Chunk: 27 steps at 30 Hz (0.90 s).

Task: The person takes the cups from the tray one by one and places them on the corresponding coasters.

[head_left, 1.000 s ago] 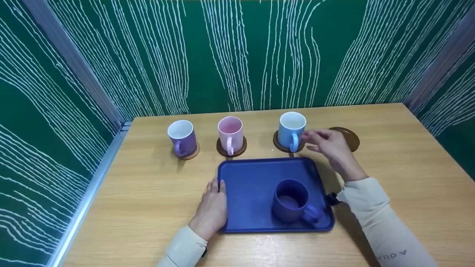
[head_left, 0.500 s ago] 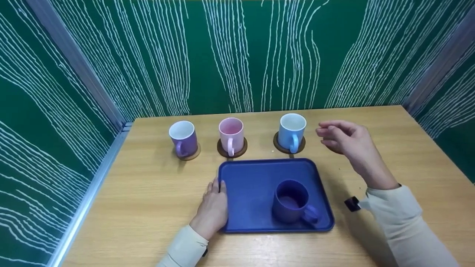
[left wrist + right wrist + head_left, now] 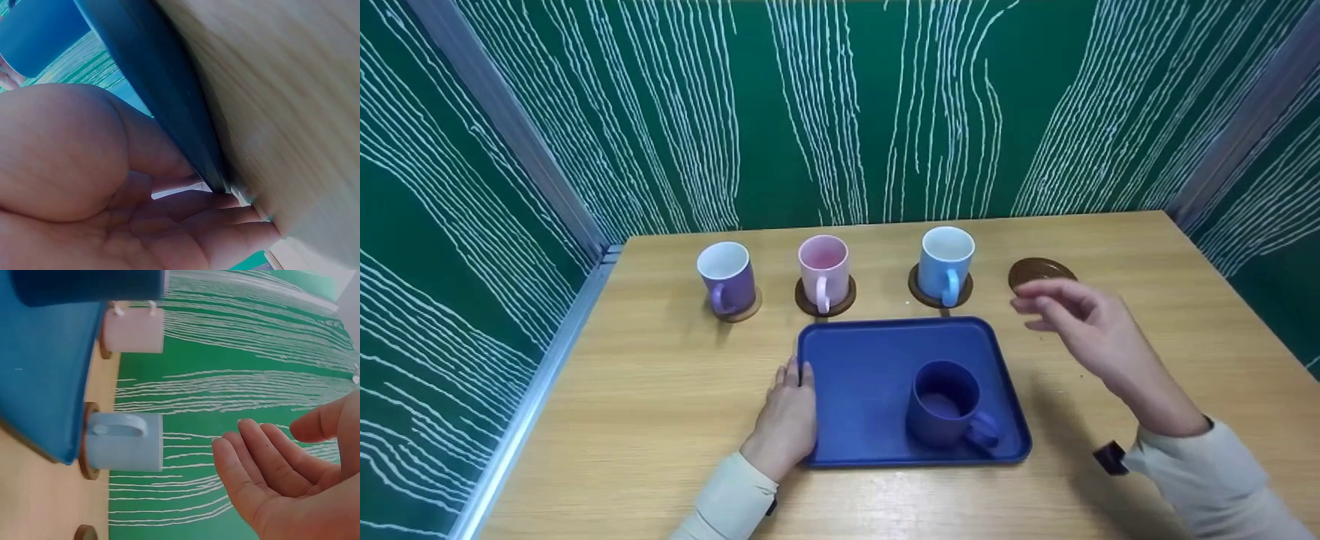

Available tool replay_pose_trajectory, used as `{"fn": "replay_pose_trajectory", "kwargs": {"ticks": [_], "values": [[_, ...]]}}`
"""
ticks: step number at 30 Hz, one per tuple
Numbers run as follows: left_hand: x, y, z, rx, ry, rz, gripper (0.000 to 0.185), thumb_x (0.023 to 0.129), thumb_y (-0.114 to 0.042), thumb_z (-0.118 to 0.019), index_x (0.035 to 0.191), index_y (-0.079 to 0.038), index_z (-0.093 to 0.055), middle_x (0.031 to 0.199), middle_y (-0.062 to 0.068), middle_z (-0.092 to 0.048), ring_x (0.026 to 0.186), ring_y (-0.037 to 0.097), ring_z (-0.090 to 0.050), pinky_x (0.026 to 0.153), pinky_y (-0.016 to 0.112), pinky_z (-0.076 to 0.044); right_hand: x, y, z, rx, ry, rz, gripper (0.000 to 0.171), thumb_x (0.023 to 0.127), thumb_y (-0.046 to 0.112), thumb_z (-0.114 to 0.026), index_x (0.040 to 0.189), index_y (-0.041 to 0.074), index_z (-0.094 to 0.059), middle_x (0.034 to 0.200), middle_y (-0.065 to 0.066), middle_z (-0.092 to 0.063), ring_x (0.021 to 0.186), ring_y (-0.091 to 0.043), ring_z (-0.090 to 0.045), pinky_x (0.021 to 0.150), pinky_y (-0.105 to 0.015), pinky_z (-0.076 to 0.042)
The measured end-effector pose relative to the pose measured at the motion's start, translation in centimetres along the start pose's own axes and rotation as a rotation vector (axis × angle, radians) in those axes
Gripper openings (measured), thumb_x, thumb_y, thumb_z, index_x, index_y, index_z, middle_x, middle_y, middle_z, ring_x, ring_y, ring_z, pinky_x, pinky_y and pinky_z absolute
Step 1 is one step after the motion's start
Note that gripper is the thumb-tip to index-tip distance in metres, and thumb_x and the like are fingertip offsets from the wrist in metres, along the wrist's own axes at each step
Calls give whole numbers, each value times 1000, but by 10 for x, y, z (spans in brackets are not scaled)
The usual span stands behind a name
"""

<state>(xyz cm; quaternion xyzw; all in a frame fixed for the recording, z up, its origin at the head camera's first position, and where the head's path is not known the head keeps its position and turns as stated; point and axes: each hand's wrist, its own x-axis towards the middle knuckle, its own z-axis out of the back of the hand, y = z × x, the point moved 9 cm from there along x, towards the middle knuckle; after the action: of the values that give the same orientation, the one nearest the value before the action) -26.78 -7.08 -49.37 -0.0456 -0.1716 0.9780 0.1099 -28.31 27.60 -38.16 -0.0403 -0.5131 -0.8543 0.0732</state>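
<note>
Dark blue mug [image 3: 945, 403] stands upright on the blue tray [image 3: 870, 367], lower centre of the frame, handle toward lower right. Left hand [image 3: 789, 420] rests flat against the tray's left edge, fingers straight, holding nothing. Right hand [image 3: 1084, 330] hovers right of the tray above the tabletop [image 3: 645, 405], grip apart and empty, fingers loosely spread. Bare coaster [image 3: 1039, 271] lies just beyond its fingertips. Light blue mug [image 3: 946, 262], pink mug [image 3: 824, 270] and purple mug [image 3: 727, 276] stand on coasters in a row behind the tray.
</note>
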Motion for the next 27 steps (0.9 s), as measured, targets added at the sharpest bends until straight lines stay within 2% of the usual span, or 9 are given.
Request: {"fn": "replay_pose_trajectory", "kwargs": {"ticks": [6, 12, 15, 20, 27], "values": [[1, 0, -2, -3, 11, 4, 59, 94, 13, -51, 152, 13, -40, 160, 37, -30, 147, 53, -32, 116, 62, -36, -21, -15, -21, -37, 91, -6, 35, 108, 26, -55, 134, 5, -64, 130, -14, -69, 109, -11, -70, 87, -26, -60], [2, 1, -2, -13, 29, 22, 58, 95, 13, -51, 153, 11, -39, 161, 36, -28, 149, 52, -30, 117, 62, -35, -43, -31, -44, -72, 177, -34, 32, 105, 26, -61, 132, 8, -66, 125, -13, -72, 106, -21, -71, 81, -28, -61], [2, 1, -2, -14, 35, 28, 58, 96, 13, -49, 153, 11, -39, 161, 35, -28, 149, 52, -30, 117, 62, -35, -52, -37, -55, -81, 245, -35, 36, 104, 27, -63, 133, 5, -66, 124, -14, -71, 102, -23, -71, 79, -29, -61], [1, 0, 0, -12, 17, 8, 57, 95, 12, -51, 151, 13, -40, 159, 38, -30, 147, 54, -33, 115, 63, -37, -63, -50, -73, -32, 359, -69, 42, 104, 30, -63, 130, -3, -64, 120, -17, -70, 93, -20, -73, 77, -30, -61], [1, 1, -2, -15, 15, 7, 56, 96, 11, -51, 151, 14, -40, 159, 38, -30, 147, 54, -33, 115, 62, -37, -75, -58, -88, 76, 461, -94, 36, 105, 26, -61, 124, -5, -65, 118, -21, -68, 90, -27, -74, 79, -33, -62]]}}
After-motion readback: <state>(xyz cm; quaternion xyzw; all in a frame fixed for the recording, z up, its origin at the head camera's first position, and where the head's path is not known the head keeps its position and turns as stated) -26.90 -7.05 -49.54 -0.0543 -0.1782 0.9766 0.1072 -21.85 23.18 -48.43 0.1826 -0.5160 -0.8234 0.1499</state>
